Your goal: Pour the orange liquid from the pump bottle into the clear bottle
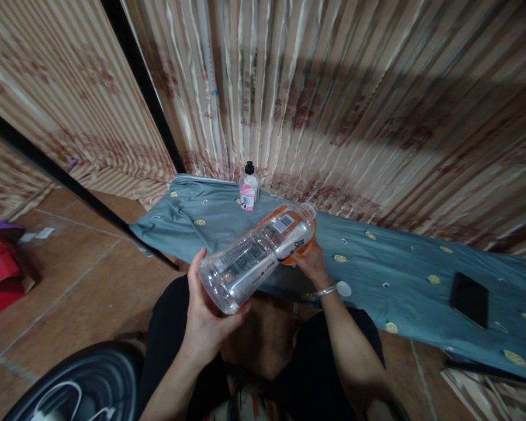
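Lying sideways between both hands, the clear bottle (256, 254) has left hand (206, 313) cupping its base, right hand (309, 260) gripping its neck.

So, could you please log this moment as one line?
left hand: grips bottle base | right hand: holds neck end | bottle: tilted, empty | cap: on cloth

Clear glossy plastic bottle (256, 257) smooth in my hands, printed paper-look label. Teal cloth (377, 263) matt, soft-looking, embroidered spots. Phone (469, 299) glossy black. Curtain (333, 105) striped satin-sheen fabric. Floor tiles (83, 280) dull brown. My bracelet (325, 290) shiny metal.
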Demonstrator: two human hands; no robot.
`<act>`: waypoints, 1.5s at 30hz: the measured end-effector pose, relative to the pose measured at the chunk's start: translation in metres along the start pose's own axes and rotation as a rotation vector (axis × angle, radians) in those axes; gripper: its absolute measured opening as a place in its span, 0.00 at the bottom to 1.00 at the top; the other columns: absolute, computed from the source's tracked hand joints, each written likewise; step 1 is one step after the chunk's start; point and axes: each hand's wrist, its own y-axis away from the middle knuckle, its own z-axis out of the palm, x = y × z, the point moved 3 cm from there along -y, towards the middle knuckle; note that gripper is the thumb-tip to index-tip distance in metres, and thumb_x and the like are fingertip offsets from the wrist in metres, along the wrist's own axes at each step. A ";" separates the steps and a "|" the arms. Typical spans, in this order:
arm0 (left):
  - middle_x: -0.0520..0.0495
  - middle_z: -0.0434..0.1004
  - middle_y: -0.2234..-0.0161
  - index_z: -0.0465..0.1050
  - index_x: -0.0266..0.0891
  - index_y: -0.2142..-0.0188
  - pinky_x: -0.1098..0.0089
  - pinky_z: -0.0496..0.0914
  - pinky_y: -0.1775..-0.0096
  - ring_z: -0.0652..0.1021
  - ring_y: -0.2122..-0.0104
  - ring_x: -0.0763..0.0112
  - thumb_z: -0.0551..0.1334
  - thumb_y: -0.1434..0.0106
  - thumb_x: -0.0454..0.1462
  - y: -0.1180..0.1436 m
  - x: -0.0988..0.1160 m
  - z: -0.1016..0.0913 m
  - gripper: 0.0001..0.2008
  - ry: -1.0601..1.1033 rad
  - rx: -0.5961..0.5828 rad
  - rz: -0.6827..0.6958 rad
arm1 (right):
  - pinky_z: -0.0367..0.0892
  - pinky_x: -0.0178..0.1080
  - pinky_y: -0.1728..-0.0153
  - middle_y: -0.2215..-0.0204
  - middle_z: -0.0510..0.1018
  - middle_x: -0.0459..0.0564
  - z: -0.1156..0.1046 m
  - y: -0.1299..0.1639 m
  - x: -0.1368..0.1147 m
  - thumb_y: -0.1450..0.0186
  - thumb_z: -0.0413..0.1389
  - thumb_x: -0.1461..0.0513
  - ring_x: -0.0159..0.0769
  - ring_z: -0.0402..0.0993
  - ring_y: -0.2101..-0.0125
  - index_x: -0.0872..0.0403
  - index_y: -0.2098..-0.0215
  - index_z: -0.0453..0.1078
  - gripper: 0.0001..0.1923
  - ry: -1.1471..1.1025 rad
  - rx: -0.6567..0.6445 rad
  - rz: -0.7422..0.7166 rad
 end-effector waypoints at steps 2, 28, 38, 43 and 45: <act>0.41 0.74 0.46 0.56 0.45 0.34 0.60 0.80 0.53 0.84 0.52 0.54 0.80 0.57 0.41 0.000 0.001 0.002 0.54 0.033 0.009 -0.008 | 0.78 0.57 0.45 0.48 0.86 0.57 0.000 0.000 0.000 0.45 0.68 0.45 0.54 0.85 0.49 0.51 0.37 0.67 0.42 -0.002 -0.004 0.005; 0.41 0.74 0.42 0.56 0.52 0.31 0.62 0.84 0.65 0.86 0.57 0.55 0.84 0.58 0.40 0.009 -0.025 0.007 0.60 0.310 -0.020 -0.098 | 0.80 0.55 0.49 0.51 0.87 0.58 0.001 0.000 0.001 0.48 0.68 0.44 0.56 0.86 0.52 0.54 0.38 0.68 0.44 -0.014 0.034 0.003; 0.43 0.79 0.52 0.65 0.41 0.42 0.65 0.82 0.58 0.85 0.60 0.61 0.81 0.58 0.37 -0.001 0.001 0.008 0.45 0.166 0.065 0.069 | 0.79 0.57 0.47 0.50 0.87 0.58 0.000 -0.001 0.001 0.47 0.68 0.44 0.56 0.85 0.51 0.53 0.36 0.67 0.46 0.002 0.031 0.009; 0.42 0.79 0.51 0.67 0.40 0.43 0.65 0.81 0.58 0.86 0.59 0.61 0.81 0.58 0.38 0.000 0.000 0.009 0.44 0.163 0.094 0.067 | 0.80 0.57 0.48 0.50 0.86 0.59 0.000 -0.001 0.002 0.47 0.68 0.45 0.58 0.85 0.50 0.54 0.35 0.66 0.46 0.024 0.028 0.008; 0.41 0.79 0.50 0.67 0.39 0.43 0.65 0.81 0.57 0.85 0.58 0.60 0.81 0.59 0.39 0.001 -0.002 0.009 0.45 0.169 0.106 0.055 | 0.80 0.56 0.48 0.50 0.86 0.59 0.000 -0.001 0.003 0.47 0.68 0.46 0.58 0.85 0.50 0.53 0.35 0.66 0.46 0.034 0.040 0.000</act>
